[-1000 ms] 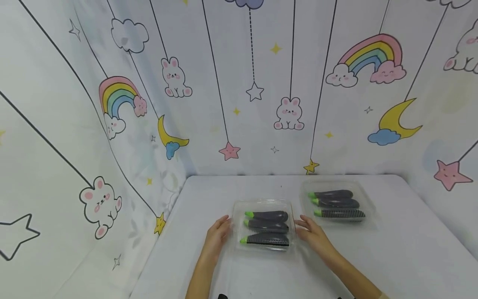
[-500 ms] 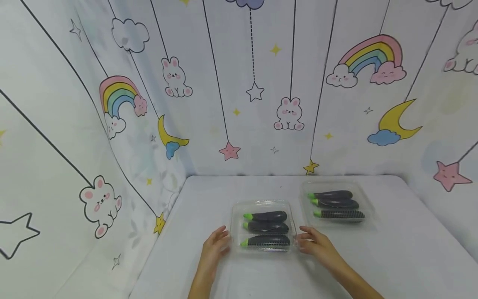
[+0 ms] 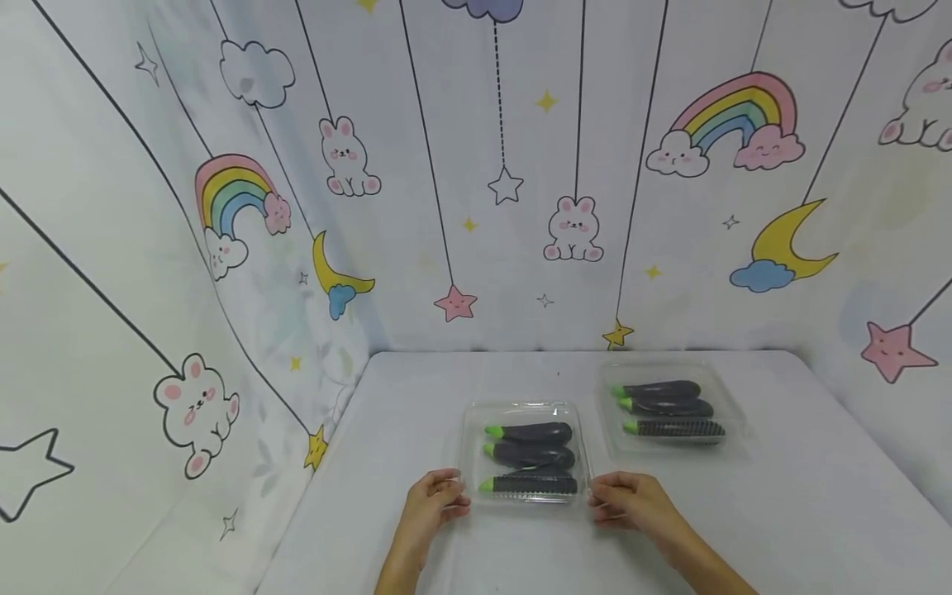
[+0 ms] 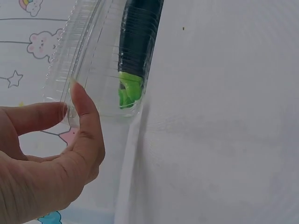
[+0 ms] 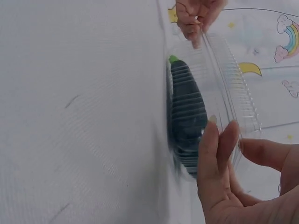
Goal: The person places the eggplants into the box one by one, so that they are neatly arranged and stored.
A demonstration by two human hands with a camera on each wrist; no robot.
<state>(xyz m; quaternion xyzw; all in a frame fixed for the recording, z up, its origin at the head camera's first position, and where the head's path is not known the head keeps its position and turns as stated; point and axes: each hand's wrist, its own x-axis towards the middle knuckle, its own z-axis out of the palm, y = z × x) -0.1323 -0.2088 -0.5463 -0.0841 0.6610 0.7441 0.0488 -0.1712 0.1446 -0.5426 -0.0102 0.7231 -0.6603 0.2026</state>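
A clear plastic clamshell box (image 3: 473,434) sits at the middle of the white table with three dark eggplants (image 3: 530,455) inside, their green stem ends pointing left. My left hand (image 3: 430,506) pinches the rim at the box's near left corner. On the opposite side, the thumb and fingers of my right hand (image 3: 635,502) pinch the rim near the front right corner. Up close in the left wrist view, thumb and index finger meet on the clear edge beside one eggplant's green stem (image 4: 130,88). The right wrist view shows the ribbed wall crossing a dark eggplant (image 5: 188,105).
Behind and to the right stands a second clear box (image 3: 717,380), also holding three eggplants (image 3: 669,406). The white table (image 3: 387,430) meets a cloth backdrop (image 3: 506,256) printed with bunnies, stars and rainbows at the back and sides.
Both hands have slid toward the near corners of the front box, and their fingers have closed from loosely straight to pinching its rim. The box stays in nearly the same place.
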